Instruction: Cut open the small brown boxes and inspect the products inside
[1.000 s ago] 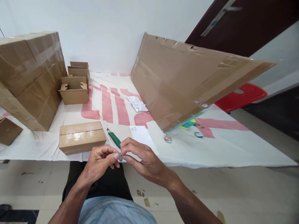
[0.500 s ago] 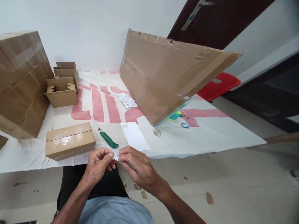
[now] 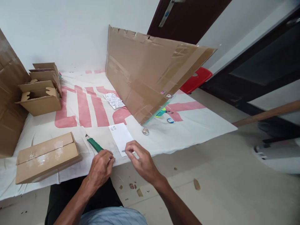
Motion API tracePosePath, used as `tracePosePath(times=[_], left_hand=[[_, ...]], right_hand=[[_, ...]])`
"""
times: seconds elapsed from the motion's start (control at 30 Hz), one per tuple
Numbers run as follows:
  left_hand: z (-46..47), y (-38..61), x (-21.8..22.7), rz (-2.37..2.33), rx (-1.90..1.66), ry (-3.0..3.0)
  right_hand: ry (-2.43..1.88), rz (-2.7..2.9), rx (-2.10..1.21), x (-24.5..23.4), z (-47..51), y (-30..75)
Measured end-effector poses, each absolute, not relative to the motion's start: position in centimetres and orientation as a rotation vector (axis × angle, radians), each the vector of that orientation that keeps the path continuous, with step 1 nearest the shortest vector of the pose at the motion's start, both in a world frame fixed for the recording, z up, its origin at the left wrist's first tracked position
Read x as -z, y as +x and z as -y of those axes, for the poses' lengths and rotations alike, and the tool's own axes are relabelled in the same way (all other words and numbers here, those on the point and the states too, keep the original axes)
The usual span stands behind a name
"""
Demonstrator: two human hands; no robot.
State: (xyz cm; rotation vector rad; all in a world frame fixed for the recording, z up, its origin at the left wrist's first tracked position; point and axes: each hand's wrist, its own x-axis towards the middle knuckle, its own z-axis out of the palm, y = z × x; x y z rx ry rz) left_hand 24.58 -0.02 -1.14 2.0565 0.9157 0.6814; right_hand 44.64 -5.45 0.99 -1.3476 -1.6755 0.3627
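Note:
My left hand point(image 3: 100, 168) is closed at the table's front edge, beside the lower end of a green utility knife point(image 3: 94, 144). Whatever its curled fingers hold is hidden. Over the near end of a white sheet of paper point(image 3: 120, 136), my right hand point(image 3: 142, 161) pinches with thumb and forefinger. A tiny greyish thing shows at its fingertips, too small to name. Small drawn marks show on the sheet's far end. To the left lies a closed, taped cardboard box point(image 3: 48, 156).
A large cardboard panel point(image 3: 150, 75) leans across the table's middle. Opened small boxes point(image 3: 42, 100) stand at left beside a big carton point(image 3: 11, 103). A crumpled printed paper point(image 3: 114, 100), a tape roll point(image 3: 145, 131) and a blue-rimmed roll point(image 3: 170, 120) lie around the panel. Behind is a red chair point(image 3: 197, 80).
My hands have moved apart; the small white piece between them no longer shows. My right hand is now over the paper, my left by the knife. The view has turned right.

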Motion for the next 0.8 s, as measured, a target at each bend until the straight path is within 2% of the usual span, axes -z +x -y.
tracePosePath(times=[0.13, 0.27, 0.47, 0.8], left_hand=[[-2.5, 28.7, 1.9, -0.681, -0.387, 2.511], [-4.3, 31.7, 3.4, -0.637, -0.077, 2.667], [-4.6, 31.2, 4.9, -0.658, -0.025, 2.633], [-4.7, 30.7, 4.6, -0.644, -0.021, 2.551]], right_hand=[[-1.504, 1.664, -0.534, 1.6, -0.6, 49.3], [-1.644, 1.711, -0.614, 3.9, -6.1, 52.2], [-1.654, 1.795, -0.732, 5.7, -9.7, 53.6], [-1.667, 1.883, -0.785, 7.1, -11.3, 54.3]])
